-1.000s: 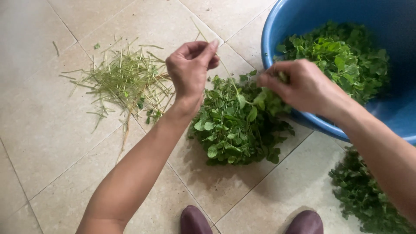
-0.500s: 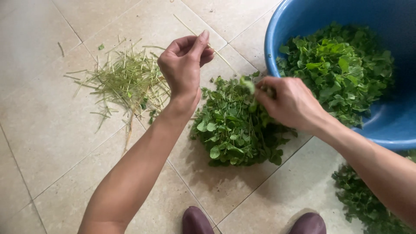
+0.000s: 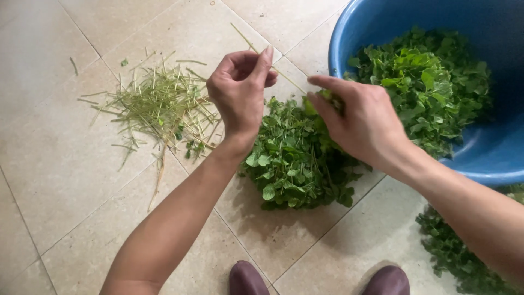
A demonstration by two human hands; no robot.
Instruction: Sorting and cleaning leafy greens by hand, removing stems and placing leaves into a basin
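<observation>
A single thin green stem spans the two hands, its long axis running from upper left to lower right above the tiled floor. The left hand pinches the stem between thumb and curled fingers near its upper end; the right hand is closed on its leafy lower end, fingertips pointing left. Both hands hold it equally close. Directly below lies the pile of leafy greens; the stripped stems lie to the left, the blue basin of greens toward the upper right corner.
</observation>
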